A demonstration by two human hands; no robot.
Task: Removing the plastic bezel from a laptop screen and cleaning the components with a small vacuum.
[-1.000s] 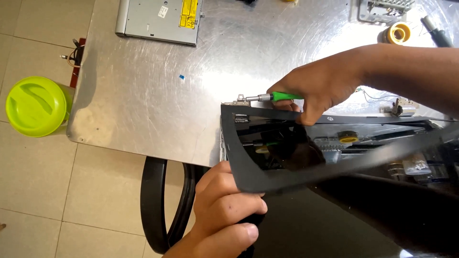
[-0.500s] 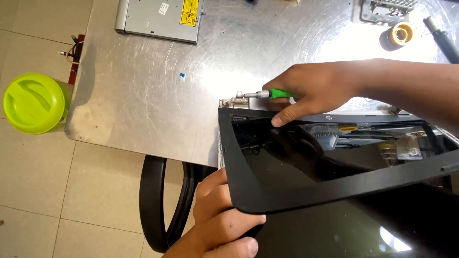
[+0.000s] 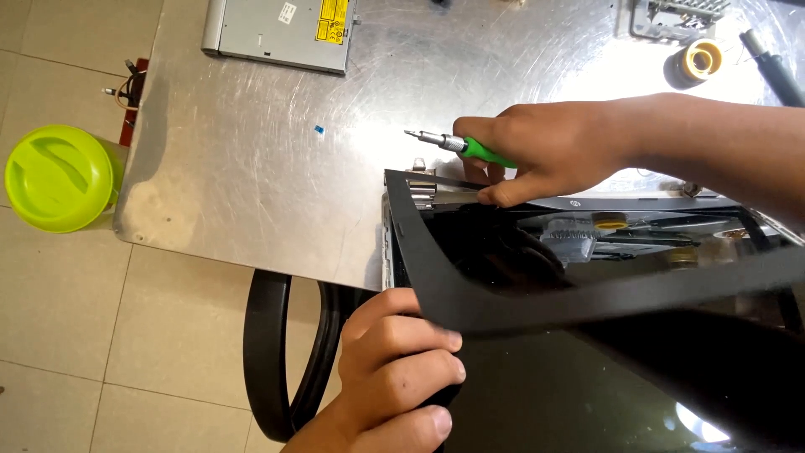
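Note:
A black laptop screen bezel frame [image 3: 520, 306] is lifted off a glossy black screen panel [image 3: 587, 386] at the metal table's near edge. My left hand [image 3: 394, 369] grips the panel's lower left corner, fingers curled over the edge. My right hand [image 3: 553, 147] holds a green-handled screwdriver [image 3: 457, 144], tip pointing left, while its fingertips press on the bezel's top strip near the metal hinge [image 3: 419, 180].
The scratched steel table [image 3: 251, 184] carries a silver optical drive [image 3: 281, 29] at the back, a yellow tape roll [image 3: 703, 59] and a metal part at the back right. A lime-green lidded container [image 3: 57, 176] stands on the tiled floor at left. A black chair arm [image 3: 268, 361] sits below the table.
The bezel has risen further from the panel on the right side. My right hand has shifted up along the top edge, and the screwdriver tip now points clear of the hinge.

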